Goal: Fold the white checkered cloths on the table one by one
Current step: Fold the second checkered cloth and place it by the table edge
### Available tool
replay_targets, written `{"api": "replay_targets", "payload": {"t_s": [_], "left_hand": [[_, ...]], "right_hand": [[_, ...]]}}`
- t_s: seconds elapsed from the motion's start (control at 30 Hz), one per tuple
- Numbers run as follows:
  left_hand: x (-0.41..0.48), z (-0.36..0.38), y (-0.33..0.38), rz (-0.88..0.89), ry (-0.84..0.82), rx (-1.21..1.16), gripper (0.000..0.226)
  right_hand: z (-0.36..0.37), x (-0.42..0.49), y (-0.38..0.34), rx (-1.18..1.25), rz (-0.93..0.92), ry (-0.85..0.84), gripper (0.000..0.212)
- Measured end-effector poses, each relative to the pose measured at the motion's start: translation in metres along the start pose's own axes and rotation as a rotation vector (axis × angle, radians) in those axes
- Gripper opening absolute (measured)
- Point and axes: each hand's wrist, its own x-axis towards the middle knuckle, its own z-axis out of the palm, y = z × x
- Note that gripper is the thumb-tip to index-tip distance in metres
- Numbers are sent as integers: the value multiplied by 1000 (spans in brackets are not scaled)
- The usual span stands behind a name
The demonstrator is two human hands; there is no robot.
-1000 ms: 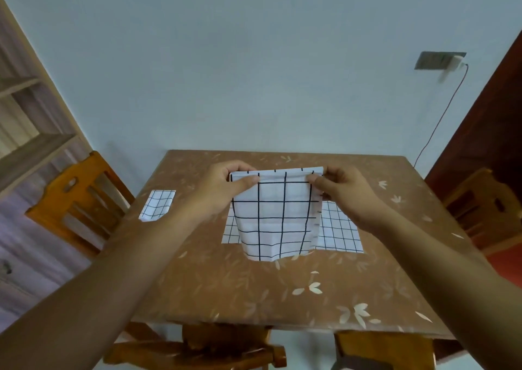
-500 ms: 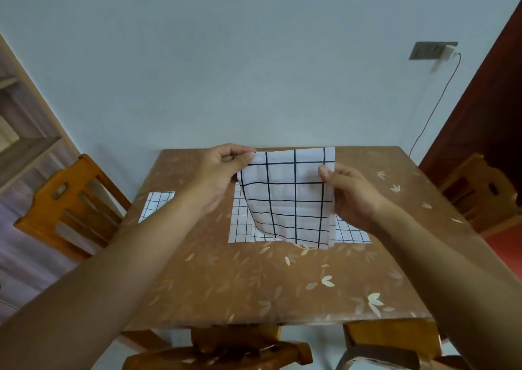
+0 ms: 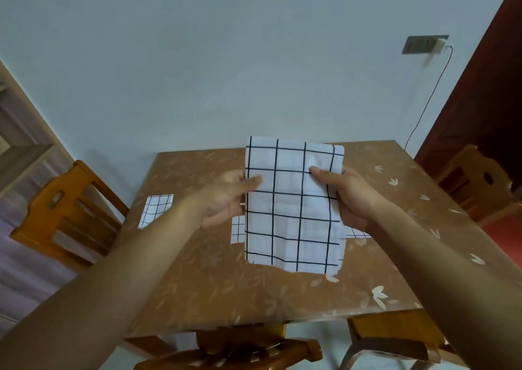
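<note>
A brown table (image 3: 197, 270) with a pale leaf print fills the middle of the view. At 12 o'clock stands a plain pale blue-grey wall (image 3: 226, 58), evenly lit. At 1 o'clock a grey socket plate (image 3: 421, 44) carries a white plug (image 3: 440, 46), and a thin red cord (image 3: 432, 92) hangs from it toward the table's far corner. A dark reddish-brown panel (image 3: 485, 87) rises at 2 o'clock. Orange wooden chairs sit at 9 o'clock (image 3: 67, 214) and 3 o'clock (image 3: 477, 183). A pale wooden shelf unit (image 3: 22, 143) stands at 10 o'clock. Two more wooden seats are tucked under the near edge at 6 o'clock (image 3: 234, 350) and 5 o'clock (image 3: 395, 338).
</note>
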Motion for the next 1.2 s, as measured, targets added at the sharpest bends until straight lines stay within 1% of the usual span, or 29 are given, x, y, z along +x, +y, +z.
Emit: {"api": "replay_targets", "payload": {"t_s": [0.07,0.1,0.13,0.2,0.27,0.4,0.53,0.63,0.67,0.7,0.77,0.8,0.87,0.97,1.03,1.07,1.13,1.2], "left_hand": [[2,9,-14,-31,6,46,37],[3,13,-18,-29,20,64,26],[4,15,-21,-21,33,65,24],[9,15,-24,17,100,59,29],[12,12,-24,49,156,86,34],[15,10,-25,66,172,138,29],[14,18,-26,63,149,112,28],[13,28,-23,22,122,59,12],[14,27,-22,29,126,60,10],[13,27,-21,31,133,58,16],[15,23,-21,39,153,89,39],[15,21,-20,50,154,93,37],[14,17,-20,77,159,97,26],[10,15,-21,125,170,240,30],[8,13,-22,134,158,296,40],[7,11,-22,123,147,296,42],[3,13,-19,121,148,249,34],[3,11,-20,124,131,171,28]], "right_hand": [[-2,1,-1,15,8,15,33],[-4,1,-1,32,30,23,36],[-8,1,1,55,67,20,41],[-13,-1,6,92,152,-37,49],[-14,-4,15,65,189,-91,51],[-11,-6,27,-34,131,24,37],[-5,-5,30,-18,101,100,32],[2,-5,33,-22,85,129,30],[3,-5,34,-20,78,143,30],[3,-6,34,-15,70,156,29],[-1,-7,34,-6,55,181,28],[-3,-9,33,-7,52,196,27],[-6,-10,31,-16,45,223,25],[-8,-12,29,-28,42,250,24],[-7,-14,26,-30,35,258,23],[-7,-15,25,-24,25,256,22],[-8,-16,23,-2,1,244,25],[-9,-18,22,49,2,196,31]]}}
